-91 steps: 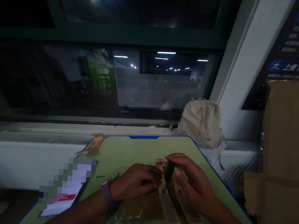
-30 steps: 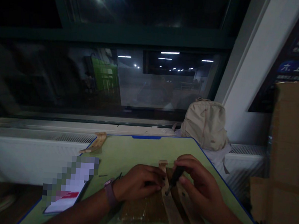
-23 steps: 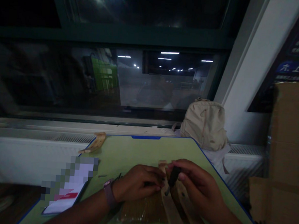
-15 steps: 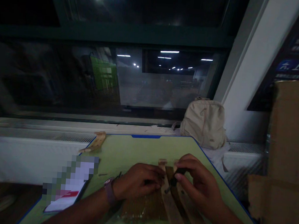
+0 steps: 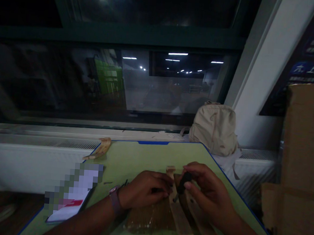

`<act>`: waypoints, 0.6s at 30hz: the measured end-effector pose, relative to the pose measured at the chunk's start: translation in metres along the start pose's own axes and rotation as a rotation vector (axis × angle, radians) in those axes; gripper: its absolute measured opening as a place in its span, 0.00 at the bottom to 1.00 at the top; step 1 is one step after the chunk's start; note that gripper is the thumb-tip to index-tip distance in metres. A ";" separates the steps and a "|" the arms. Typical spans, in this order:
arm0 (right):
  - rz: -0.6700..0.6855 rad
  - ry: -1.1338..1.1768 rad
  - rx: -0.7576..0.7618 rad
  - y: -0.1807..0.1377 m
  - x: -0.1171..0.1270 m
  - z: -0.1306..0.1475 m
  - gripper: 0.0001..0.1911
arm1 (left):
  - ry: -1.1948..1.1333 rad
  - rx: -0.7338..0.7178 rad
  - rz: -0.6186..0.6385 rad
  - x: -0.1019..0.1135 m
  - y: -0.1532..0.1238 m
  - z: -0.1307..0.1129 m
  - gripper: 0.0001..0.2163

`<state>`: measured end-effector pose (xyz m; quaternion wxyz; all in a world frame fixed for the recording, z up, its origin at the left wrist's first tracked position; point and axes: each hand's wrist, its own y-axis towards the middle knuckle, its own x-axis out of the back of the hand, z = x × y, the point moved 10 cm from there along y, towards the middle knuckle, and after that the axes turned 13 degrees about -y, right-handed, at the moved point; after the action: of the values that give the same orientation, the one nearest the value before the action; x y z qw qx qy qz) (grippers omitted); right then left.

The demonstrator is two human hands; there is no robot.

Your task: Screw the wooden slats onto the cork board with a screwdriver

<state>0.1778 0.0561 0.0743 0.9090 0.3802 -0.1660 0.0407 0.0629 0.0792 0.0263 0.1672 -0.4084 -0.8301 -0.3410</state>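
Observation:
Two long wooden strips lie side by side in front of me, a left strip [image 5: 181, 219] and a right strip [image 5: 202, 224], each with a hole or fastener on top. My left hand [image 5: 148, 190], fingers curled, grips the upper left edge of the left strip. Between thumb and fingers of my right hand [image 5: 208, 192] is a short black tool [image 5: 185, 182], tilted over the gap between the strips. A grey bolt-like piece [image 5: 175, 198] shows at its lower end, against the left strip; whether they are joined I cannot tell.
Brown, shiny plastic-wrapped material [image 5: 149, 221] lies under my left hand. A phone-like slab [image 5: 77, 194] rests on the left of the green table [image 5: 138, 155]. Another wooden piece [image 5: 101, 149] sits at the far left corner. A beige backpack [image 5: 214, 128] and cardboard [image 5: 301, 170] stand right.
The black tool has turned more upright in my right hand, and those fingers have shifted slightly. My left hand stays on the left strip.

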 end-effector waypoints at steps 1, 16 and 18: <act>-0.022 -0.021 0.021 0.001 0.002 0.002 0.14 | -0.001 -0.002 -0.001 0.000 0.000 0.001 0.05; 0.067 0.028 -0.046 -0.002 -0.005 -0.007 0.15 | -0.006 -0.001 0.003 -0.001 -0.001 0.001 0.05; 0.013 0.023 -0.027 0.000 -0.001 -0.006 0.16 | -0.005 0.000 -0.002 0.000 -0.001 0.002 0.05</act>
<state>0.1785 0.0599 0.0703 0.9157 0.3662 -0.1584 0.0489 0.0624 0.0798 0.0243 0.1649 -0.4084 -0.8308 -0.3402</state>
